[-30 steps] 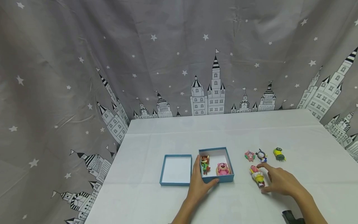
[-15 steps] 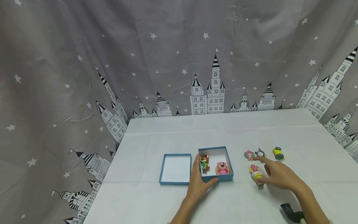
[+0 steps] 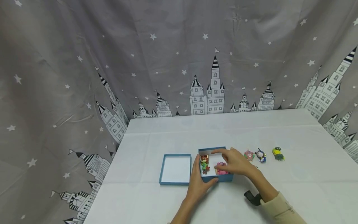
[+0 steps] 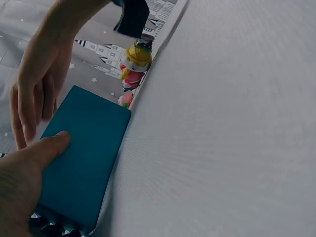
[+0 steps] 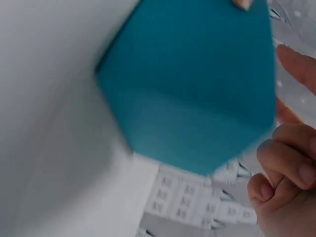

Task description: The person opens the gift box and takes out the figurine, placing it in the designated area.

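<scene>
The blue box point(image 3: 225, 178) lies open on the table, its white inside facing up. My left hand point(image 3: 197, 183) grips its near left corner, thumb on the blue front wall point(image 4: 89, 158). Inside, a fox figure point(image 3: 204, 163) in green lies at the left, and a pink bear figure point(image 3: 221, 170) lies at the right. My right hand point(image 3: 234, 161) is over the box's right side, index finger and thumb spread apart with nothing between them. The thumb overlaps the bear. A figure in yellow and white point(image 4: 136, 59) lies beyond the box, mostly hidden by the right forearm in the head view.
Left of the box lies its blue-edged lid point(image 3: 175, 169), white inside up. To the right are a pink star-shaped figure point(image 3: 249, 155), a blue and white figure point(image 3: 261, 155) and a yellow-green figure point(image 3: 278, 153). A dark camera point(image 3: 252, 198) is worn on the right wrist.
My right hand has moved left from the yellow and white figure to over the box, without carrying that figure along. My left hand has kept its grip on the box.
</scene>
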A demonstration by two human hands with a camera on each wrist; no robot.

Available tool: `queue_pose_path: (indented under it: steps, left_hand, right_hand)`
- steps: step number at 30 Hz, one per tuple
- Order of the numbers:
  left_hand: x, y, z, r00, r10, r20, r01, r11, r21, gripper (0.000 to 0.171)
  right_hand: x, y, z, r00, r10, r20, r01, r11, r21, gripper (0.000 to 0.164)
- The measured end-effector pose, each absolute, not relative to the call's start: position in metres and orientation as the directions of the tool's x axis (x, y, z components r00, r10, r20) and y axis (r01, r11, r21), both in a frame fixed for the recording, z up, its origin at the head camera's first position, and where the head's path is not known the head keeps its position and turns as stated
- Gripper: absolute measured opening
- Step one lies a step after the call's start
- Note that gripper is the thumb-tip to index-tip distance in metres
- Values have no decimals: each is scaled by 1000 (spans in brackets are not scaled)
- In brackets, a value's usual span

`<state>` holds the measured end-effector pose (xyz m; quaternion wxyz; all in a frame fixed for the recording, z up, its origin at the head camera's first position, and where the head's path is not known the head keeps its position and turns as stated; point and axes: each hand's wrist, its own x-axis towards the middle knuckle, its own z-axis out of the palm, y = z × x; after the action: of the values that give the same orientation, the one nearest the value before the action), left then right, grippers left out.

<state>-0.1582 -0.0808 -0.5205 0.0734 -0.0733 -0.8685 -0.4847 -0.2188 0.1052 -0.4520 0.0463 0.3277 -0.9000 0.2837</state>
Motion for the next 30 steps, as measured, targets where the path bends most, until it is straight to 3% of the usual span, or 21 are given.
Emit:
queue_pose_path:
  steps: [6,30]
  left_hand:
    - [-158,-81,-522,-973,73,221,226,521,823,106]
    - [-158,-81,-522,-967,79,241,246,525,815,106]
  right_hand:
    - [-230,79,-467,-741,-614,273,-667,628,-401,61]
    - [-230,55,-485,-792,-561,240,-604,776,-180,77]
